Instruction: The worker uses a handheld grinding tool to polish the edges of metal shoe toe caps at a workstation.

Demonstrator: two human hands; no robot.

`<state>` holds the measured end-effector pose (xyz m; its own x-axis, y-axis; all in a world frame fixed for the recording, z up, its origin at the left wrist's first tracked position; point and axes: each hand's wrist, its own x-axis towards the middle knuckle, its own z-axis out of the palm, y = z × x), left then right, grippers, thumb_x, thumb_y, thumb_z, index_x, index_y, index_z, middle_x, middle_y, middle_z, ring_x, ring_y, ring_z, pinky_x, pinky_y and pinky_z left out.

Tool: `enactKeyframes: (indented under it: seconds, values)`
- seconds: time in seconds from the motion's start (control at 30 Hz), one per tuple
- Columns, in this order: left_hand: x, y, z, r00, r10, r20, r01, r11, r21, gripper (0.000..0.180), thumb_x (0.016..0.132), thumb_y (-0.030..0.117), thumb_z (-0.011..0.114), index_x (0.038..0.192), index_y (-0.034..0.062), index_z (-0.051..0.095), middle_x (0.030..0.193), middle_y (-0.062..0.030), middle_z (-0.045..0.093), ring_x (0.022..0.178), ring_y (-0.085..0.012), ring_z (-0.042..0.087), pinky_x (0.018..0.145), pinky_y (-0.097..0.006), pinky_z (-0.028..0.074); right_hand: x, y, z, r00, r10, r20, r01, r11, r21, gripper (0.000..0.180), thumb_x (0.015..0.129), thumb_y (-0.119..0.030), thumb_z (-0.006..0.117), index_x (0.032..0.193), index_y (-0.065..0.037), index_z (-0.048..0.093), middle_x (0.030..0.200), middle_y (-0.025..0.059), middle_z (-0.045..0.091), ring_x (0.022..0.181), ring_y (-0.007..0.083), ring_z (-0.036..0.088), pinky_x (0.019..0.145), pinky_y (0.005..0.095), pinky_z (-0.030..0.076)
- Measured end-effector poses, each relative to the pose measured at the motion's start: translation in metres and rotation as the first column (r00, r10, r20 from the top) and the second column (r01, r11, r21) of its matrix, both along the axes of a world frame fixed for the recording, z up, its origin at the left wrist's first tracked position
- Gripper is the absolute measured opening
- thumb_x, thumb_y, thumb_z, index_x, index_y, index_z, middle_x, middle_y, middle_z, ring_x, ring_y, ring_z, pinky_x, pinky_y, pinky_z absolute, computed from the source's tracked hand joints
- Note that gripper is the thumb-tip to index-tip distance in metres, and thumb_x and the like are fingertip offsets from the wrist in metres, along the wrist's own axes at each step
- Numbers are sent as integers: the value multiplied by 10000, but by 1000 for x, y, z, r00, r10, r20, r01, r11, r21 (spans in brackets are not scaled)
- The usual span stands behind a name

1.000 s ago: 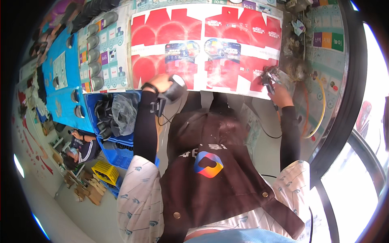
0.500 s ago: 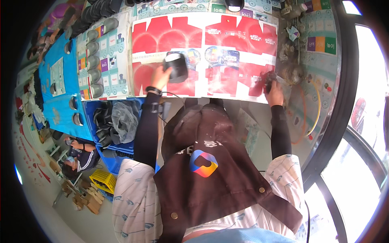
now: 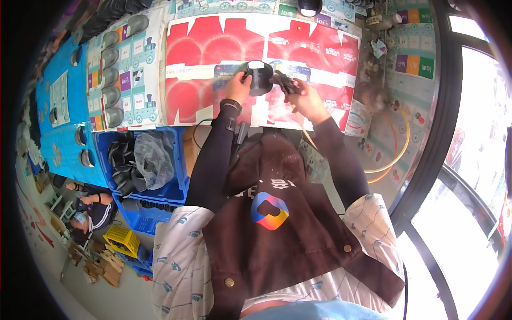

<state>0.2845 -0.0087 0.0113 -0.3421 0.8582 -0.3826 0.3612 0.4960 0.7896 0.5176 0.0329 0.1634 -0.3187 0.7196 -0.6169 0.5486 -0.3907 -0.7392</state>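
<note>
- Two hands meet over the red cardboard sheet on the table.
- Left hand grips the side of a black cylindrical part, fingers curled around it, above the sheet's middle.
- Right hand is closed on a dark tool whose tip touches the part.
- Blue crate stands just below the sheet's left edge.

Strong daylight pours in through the window to the right of the hands, washing its panes out to near white. The red cardboard sheet beneath the grip is evenly lit, with faint glare. Straight edges bow toward the dark round rim. Far-left details blur.
</note>
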Motion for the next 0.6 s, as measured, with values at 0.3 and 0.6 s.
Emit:
enactKeyframes:
  seconds: [0.3,0.6]
  values:
    - [-9,-7,16,999,27,31,-26,999,-28,302,933,221,634,1157,23,669,1028,-158,732,954,-260,710,823,-344,533,-31,6,-11,991,7,132,-36,975,219,322,825,-163,614,1112,-19,635,852,199,661,795,325,630,705,414,497]
    - [-5,-1,26,998,-35,47,39,995,-96,296,948,222,618,1185,51,670,1044,-122,731,925,-197,698,812,-308,528,-25,2,4,965,-32,259,-28,974,224,262,880,-235,545,1002,-26,645,953,291,646,942,482,609,793,510,484]
